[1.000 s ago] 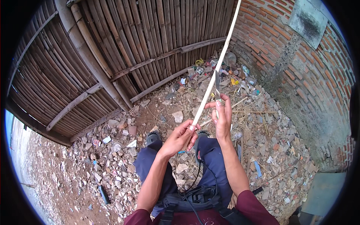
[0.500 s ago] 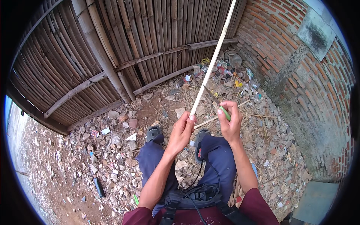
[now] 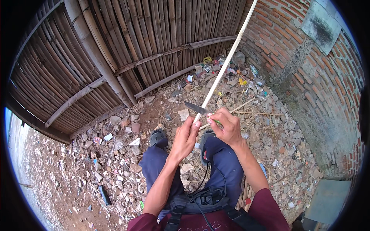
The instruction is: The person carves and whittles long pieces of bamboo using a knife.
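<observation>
A long, pale strip, apparently split bamboo (image 3: 226,66), slants up and away to the right from my left hand (image 3: 185,137). The fingers of that hand are wrapped round its near end. My right hand (image 3: 226,126) grips a knife (image 3: 195,107) by its green handle, mostly covered by the fingers. The dark blade lies across the strip, just beyond my left fingertips, its tip pointing left. Both hands are close together above my knees.
A bamboo slat fence (image 3: 162,34) stands ahead and left, meeting a brick wall (image 3: 304,73) on the right. Stones and rubble (image 3: 119,161) cover the ground, with litter (image 3: 235,71) heaped in the corner. A thin stick (image 3: 243,104) lies beyond my right hand. A grey panel (image 3: 327,200) sits at lower right.
The knife has swung from pointing away beside the strip to lying across it, as my right hand moved left and turned inward. The strip's far end has shifted right.
</observation>
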A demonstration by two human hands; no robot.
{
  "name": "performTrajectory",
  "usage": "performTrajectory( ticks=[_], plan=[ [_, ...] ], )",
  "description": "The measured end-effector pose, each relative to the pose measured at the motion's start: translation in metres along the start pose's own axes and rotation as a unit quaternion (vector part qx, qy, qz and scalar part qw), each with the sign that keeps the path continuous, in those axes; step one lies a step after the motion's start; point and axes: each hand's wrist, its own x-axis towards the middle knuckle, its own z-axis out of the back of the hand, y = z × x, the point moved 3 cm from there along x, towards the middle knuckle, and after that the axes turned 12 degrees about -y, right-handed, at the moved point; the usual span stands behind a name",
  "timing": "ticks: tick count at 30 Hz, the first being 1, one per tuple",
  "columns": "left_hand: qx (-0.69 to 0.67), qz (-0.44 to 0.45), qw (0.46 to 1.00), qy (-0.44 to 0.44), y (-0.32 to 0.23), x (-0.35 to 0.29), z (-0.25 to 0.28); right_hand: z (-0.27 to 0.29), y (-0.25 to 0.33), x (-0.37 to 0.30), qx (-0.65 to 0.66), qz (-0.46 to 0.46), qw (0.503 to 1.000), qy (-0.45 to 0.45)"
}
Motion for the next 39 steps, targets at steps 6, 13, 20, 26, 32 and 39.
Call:
performTrajectory(
  ticks=[6, 13, 20, 26, 32, 39],
  plan=[
    [-0.004, 0.04, 0.999, 0.025, 0.008, -0.001, -0.004, -0.002, -0.003, -0.004, 0.02, 0.007, 1.0, 0.002],
    [-0.104, 0.109, 0.988, 0.03, 0.021, -0.004, -0.003, -0.002, 0.005, -0.009, 0.026, 0.027, 0.999, 0.036],
    [-0.235, 0.172, 0.953, 0.077, 0.007, -0.006, 0.0, -0.005, 0.009, -0.012, 0.031, 0.024, 0.998, 0.053],
    [-0.272, 0.184, 0.941, 0.085, 0.001, -0.008, 0.002, -0.007, 0.012, -0.012, 0.045, 0.029, 0.997, 0.06],
    [-0.274, 0.167, 0.943, 0.091, 0.001, -0.008, 0.0, -0.007, 0.014, -0.01, 0.063, 0.03, 0.995, 0.065],
    [-0.318, 0.161, 0.926, 0.124, 0.007, -0.007, -0.003, -0.006, 0.013, -0.01, 0.067, 0.032, 0.996, 0.051]
  ],
)
